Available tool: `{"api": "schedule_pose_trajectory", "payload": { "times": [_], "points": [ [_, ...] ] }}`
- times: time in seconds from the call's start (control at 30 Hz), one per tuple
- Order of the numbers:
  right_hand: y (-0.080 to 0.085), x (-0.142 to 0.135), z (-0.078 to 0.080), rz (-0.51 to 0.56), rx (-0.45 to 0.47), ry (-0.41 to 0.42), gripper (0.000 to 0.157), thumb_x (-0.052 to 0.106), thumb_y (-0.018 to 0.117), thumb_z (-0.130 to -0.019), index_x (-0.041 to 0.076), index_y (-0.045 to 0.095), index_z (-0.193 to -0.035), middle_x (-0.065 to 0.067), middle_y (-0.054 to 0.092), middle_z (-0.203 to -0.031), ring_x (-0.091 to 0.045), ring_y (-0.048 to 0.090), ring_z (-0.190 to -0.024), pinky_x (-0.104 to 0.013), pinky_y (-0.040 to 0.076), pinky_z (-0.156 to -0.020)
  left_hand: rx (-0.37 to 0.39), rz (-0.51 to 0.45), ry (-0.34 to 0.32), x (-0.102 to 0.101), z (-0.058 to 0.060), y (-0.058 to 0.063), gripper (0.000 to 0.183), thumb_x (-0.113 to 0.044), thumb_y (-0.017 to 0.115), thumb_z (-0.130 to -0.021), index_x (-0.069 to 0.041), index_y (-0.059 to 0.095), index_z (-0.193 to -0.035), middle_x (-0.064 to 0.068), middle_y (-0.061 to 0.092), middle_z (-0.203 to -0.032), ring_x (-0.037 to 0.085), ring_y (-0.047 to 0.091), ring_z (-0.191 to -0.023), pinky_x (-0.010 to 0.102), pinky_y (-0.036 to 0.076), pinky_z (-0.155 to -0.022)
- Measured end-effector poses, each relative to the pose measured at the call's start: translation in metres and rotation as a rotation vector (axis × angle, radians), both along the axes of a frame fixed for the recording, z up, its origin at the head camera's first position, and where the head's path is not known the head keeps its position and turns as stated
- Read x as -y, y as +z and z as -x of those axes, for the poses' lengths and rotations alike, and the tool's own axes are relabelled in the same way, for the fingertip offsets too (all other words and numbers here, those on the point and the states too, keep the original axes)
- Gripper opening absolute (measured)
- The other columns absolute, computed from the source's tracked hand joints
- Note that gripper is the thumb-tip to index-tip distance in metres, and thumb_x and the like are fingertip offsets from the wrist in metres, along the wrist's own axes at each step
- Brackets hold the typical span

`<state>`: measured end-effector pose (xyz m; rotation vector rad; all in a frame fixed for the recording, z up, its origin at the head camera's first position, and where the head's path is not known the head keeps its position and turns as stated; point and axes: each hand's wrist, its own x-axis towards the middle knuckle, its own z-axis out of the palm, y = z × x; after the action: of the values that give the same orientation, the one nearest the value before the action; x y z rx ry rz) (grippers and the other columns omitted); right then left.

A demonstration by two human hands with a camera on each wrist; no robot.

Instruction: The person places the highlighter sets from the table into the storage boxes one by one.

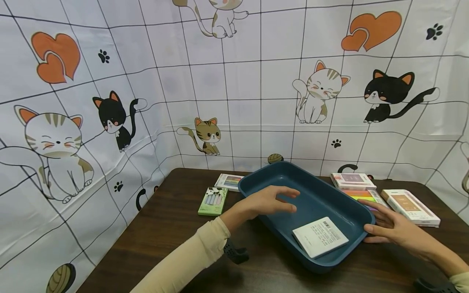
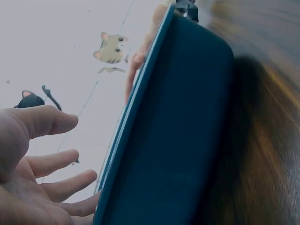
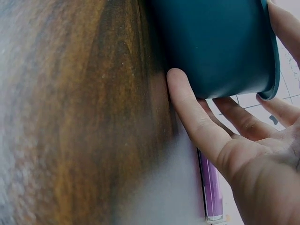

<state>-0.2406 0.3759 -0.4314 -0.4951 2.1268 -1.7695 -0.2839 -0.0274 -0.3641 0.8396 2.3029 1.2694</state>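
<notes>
- A deep blue, rectangular plastic tray with rounded corners [image 1: 335, 203] is seen set aslant on the dark brown wood-grain surface [image 1: 146, 228].
- And inside it, at the near end, a flat white box printed with small text and a barcode [image 1: 320, 237] is laid on the floor, touched by neither hand.
- Over the tray's left side the left hand [image 1: 275, 200] is held, fingers spread apart, nothing gripped; whether the rim is touched cannot be told.
- At the right corner, the tray's outside is met by the right hand [image 3: 253, 145], its fingers extended and parted around the wall.
- Beyond the left forearm, a green box with a cow-spot pattern [image 1: 213, 201] is placed; to the right, near the right hand, a white box with a tan panel [image 1: 410, 206] is spotted.
</notes>
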Motion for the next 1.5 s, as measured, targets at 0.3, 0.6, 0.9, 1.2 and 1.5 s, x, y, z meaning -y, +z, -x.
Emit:
{"api": "schedule_pose_trajectory", "payload": {
  "times": [0.3,0.6,0.9,1.2,1.5],
  "points": [
    [-0.001,-0.002,0.002,0.001,-0.024,0.006,0.075,0.002,0.054,-0.105,0.006,0.007,-0.163,-0.045,0.003,-0.155,-0.009,0.06,-0.119,-0.058,0.054,-0.088,-0.049,-0.032,0.024,0.019,0.006,0.005,0.053,-0.033,0.071,-0.098,-0.025,0.055,-0.148,-0.004,0.055,-0.143,0.017,0.054,-0.128,0.036,0.05,-0.098],
    [-0.003,-0.006,0.002,0.021,-0.044,0.044,0.071,-0.002,0.05,-0.105,0.006,0.009,-0.163,-0.026,0.029,-0.155,-0.014,0.059,-0.122,-0.06,0.053,-0.089,-0.022,-0.069,0.057,0.052,0.013,0.011,0.052,-0.032,0.069,-0.099,-0.027,0.054,-0.148,-0.006,0.053,-0.145,0.015,0.056,-0.124,0.039,0.052,-0.097],
    [-0.004,-0.005,0.003,0.007,-0.026,0.023,0.074,0.0,0.051,-0.105,0.003,0.005,-0.162,-0.039,0.014,-0.156,-0.009,0.059,-0.122,-0.059,0.054,-0.088,0.062,-0.152,0.061,0.071,0.013,0.014,0.049,-0.028,0.068,-0.1,-0.024,0.054,-0.147,-0.004,0.053,-0.143,0.016,0.058,-0.123,0.043,0.052,-0.1],
    [-0.006,-0.005,0.005,0.036,-0.028,0.052,0.071,-0.002,0.049,-0.106,0.008,0.008,-0.163,-0.018,0.035,-0.152,-0.017,0.06,-0.122,-0.061,0.053,-0.089,0.071,-0.145,0.142,0.089,0.011,0.024,0.051,-0.028,0.07,-0.099,-0.024,0.055,-0.147,-0.001,0.051,-0.146,0.018,0.058,-0.123,0.042,0.052,-0.099],
    [-0.006,-0.003,0.004,0.027,-0.023,0.024,0.071,-0.001,0.051,-0.105,0.006,0.01,-0.163,-0.022,0.035,-0.151,-0.018,0.062,-0.119,-0.061,0.053,-0.088,0.073,-0.154,0.178,0.112,0.015,0.018,0.052,-0.025,0.068,-0.101,-0.02,0.052,-0.15,0.006,0.047,-0.151,0.025,0.053,-0.129,0.046,0.051,-0.101]
  ]
}}
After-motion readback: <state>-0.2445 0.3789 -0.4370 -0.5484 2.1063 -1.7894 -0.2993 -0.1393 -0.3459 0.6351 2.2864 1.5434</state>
